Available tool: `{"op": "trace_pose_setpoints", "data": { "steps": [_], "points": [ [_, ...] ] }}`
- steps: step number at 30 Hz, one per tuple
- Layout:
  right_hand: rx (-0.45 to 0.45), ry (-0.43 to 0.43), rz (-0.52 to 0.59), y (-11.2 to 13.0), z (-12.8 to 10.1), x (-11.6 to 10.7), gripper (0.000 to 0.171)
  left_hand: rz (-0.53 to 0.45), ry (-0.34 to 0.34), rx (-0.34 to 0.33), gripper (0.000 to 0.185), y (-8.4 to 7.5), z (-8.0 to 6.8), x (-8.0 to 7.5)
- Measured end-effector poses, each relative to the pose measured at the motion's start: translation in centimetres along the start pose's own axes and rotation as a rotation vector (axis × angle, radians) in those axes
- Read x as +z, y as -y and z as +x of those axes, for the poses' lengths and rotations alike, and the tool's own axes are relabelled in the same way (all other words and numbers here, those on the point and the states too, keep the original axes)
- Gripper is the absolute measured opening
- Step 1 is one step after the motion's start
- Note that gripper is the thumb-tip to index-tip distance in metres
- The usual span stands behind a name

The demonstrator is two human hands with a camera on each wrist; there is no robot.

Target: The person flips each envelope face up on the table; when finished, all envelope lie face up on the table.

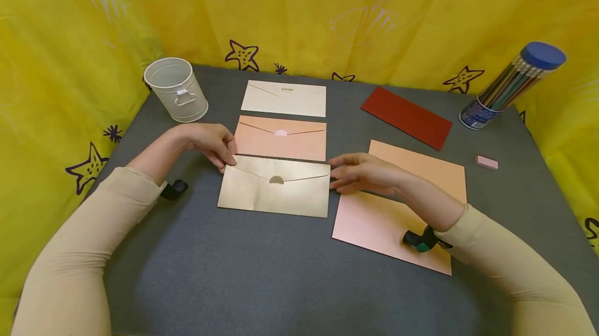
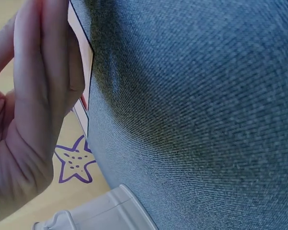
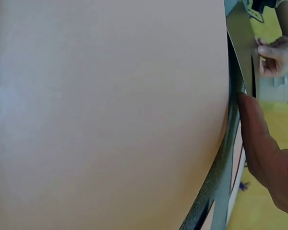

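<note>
A gold envelope (image 1: 276,186) lies flap-up on the grey table (image 1: 243,273), in the middle. My left hand (image 1: 228,159) pinches its top left corner between thumb and curled fingers, and the right wrist view shows this same left hand (image 3: 271,55) at the envelope's edge (image 3: 241,43). My right hand (image 1: 334,177) touches the envelope's right edge with straight fingers (image 3: 259,143). The right wrist hangs over a pink sheet (image 1: 374,224), which fills the right wrist view (image 3: 110,115). In the left wrist view the fingers (image 2: 48,72) lie beside a peach envelope's corner (image 2: 84,52).
Behind the gold envelope lie a peach envelope (image 1: 281,141) and a cream one (image 1: 284,99). A white bucket (image 1: 177,89) stands back left. To the right are an orange sheet (image 1: 430,167), a red envelope (image 1: 406,116), a pencil tube (image 1: 512,84) and a pink eraser (image 1: 486,162).
</note>
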State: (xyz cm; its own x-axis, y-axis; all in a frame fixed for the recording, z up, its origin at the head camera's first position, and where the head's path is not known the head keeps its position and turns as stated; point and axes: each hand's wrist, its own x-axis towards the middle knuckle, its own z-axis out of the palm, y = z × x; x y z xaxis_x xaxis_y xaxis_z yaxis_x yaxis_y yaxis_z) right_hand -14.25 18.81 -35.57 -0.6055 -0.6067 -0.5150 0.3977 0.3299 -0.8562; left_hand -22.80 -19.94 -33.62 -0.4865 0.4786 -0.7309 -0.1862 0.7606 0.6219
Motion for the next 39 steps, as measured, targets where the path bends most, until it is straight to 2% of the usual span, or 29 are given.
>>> {"op": "trace_pose_setpoints", "data": {
  "steps": [6,15,29,33,39],
  "points": [
    [0.010,0.002,0.011,-0.1,0.1,0.3,0.053,0.082,-0.008,-0.013,0.013,0.0,0.2,0.4],
    [0.008,0.005,0.019,-0.1,0.2,0.6,0.054,0.125,-0.104,-0.012,0.011,0.0,-0.2,0.6],
    [0.006,0.001,0.034,-0.1,0.2,0.5,0.054,0.175,-0.145,0.007,0.010,-0.3,-0.1,0.8],
    [-0.018,-0.002,0.011,-0.1,-0.1,0.0,0.054,0.197,-0.191,0.026,0.011,-0.9,-0.3,0.8],
    [-0.086,-0.032,-0.020,0.2,-0.4,-1.4,0.052,0.258,-0.312,0.074,0.016,-3.1,0.2,0.7]
  ]
}}
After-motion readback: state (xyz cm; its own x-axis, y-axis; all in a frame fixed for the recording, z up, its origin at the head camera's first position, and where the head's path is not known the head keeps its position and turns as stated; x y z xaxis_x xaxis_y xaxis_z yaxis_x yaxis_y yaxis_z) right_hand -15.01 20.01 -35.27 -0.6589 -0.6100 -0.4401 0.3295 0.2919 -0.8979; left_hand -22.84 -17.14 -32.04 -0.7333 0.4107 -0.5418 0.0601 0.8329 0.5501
